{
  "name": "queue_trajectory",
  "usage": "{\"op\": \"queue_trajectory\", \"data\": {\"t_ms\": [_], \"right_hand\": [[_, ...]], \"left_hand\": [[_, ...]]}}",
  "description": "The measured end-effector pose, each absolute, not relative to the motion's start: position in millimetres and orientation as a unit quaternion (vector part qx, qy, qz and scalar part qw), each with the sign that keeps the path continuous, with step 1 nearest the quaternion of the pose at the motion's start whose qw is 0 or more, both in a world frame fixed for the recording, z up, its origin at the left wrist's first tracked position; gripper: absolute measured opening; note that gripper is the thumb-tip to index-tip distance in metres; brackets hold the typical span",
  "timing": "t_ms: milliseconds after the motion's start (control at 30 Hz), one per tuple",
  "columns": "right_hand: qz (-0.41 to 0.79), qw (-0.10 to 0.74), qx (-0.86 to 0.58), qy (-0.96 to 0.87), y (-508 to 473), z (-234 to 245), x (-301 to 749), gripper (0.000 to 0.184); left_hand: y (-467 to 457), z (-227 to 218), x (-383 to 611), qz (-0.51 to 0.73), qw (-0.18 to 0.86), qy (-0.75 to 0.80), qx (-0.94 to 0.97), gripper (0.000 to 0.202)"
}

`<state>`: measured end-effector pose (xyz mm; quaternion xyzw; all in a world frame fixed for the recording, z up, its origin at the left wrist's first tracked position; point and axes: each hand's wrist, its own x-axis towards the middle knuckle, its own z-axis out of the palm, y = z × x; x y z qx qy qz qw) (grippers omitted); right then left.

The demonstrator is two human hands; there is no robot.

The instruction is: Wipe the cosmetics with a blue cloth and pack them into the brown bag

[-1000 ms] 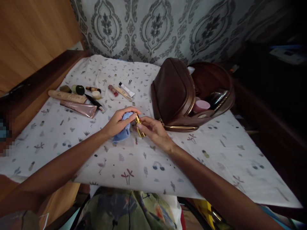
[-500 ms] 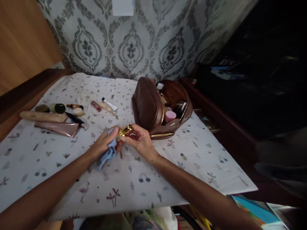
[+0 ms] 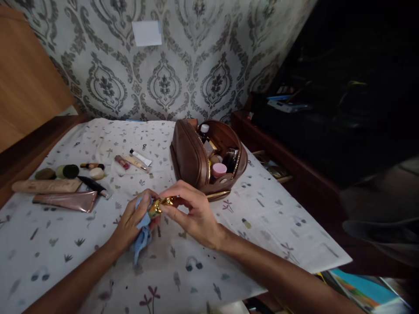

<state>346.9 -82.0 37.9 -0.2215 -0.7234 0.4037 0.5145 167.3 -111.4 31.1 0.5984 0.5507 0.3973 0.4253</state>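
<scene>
My left hand [image 3: 131, 221] is closed around a light blue cloth [image 3: 142, 240] and a small gold bottle [image 3: 154, 209], the cloth bunched between palm and bottle. Part of the bottle is hidden by my fingers, so its exact kind is unclear. At its upper end, the thumb and forefinger of my right hand [image 3: 199, 218] pinch a shiny gold cap [image 3: 169, 201]. Whether the cap is on or off the bottle I cannot tell. Both hands are over the table, in front of a brown cosmetic bag [image 3: 186, 152], which stands unzipped with a pink-lidded jar [image 3: 219, 169] inside.
On the left of the patterned tablecloth [image 3: 108, 244] lie a rose-coloured tube [image 3: 65, 201], a beige tube [image 3: 47, 186], a black tube [image 3: 91, 184] and several small jars. A red lip gloss [image 3: 122, 162] and a white tube [image 3: 140, 157] lie farther back. A patterned wall rises behind.
The camera view has tilted up and shifted slightly right. My right fingers have moved from beside the gold cap to over its top. My left hand still grips the cloth and bottle.
</scene>
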Motion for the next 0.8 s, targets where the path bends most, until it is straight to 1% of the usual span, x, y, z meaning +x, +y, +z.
{"op": "queue_trajectory", "data": {"t_ms": [67,133,233,333,400,467,567,700,800], "right_hand": [[0.382,0.513,-0.216,-0.738,-82.8,55.8,365.0,0.013],[0.353,0.541,-0.246,-0.723,-82.5,75.1,387.2,0.014],[0.300,0.597,-0.313,-0.675,-76.6,100.2,420.4,0.018],[0.220,0.651,-0.341,-0.641,-63.5,115.5,444.4,0.021],[0.174,0.660,-0.358,-0.637,-52.9,119.8,453.7,0.021],[0.143,0.649,-0.374,-0.648,-42.4,120.2,459.0,0.020],[0.136,0.600,-0.389,-0.686,-28.5,115.5,463.9,0.018],[0.206,0.512,-0.374,-0.745,-16.1,107.9,470.2,0.015],[0.243,0.477,-0.375,-0.757,-12.3,108.7,473.6,0.015]], "left_hand": [[-107.7,37.5,171.1,0.398,0.398,0.525,0.639,0.044],[-98.7,49.1,176.3,0.387,0.340,0.492,0.701,0.037],[-77.1,71.8,189.0,0.361,0.194,0.428,0.806,0.028],[-52.4,90.9,207.1,0.314,0.027,0.369,0.874,0.032],[-37.9,97.8,218.7,0.263,-0.067,0.352,0.896,0.034],[-26.4,100.2,227.2,0.212,-0.127,0.344,0.906,0.037],[-16.0,98.8,231.8,0.167,-0.168,0.331,0.913,0.038],[-13.9,93.7,225.8,0.179,-0.199,0.300,0.916,0.040],[-16.6,86.0,217.4,0.212,-0.181,0.295,0.914,0.056]]}}
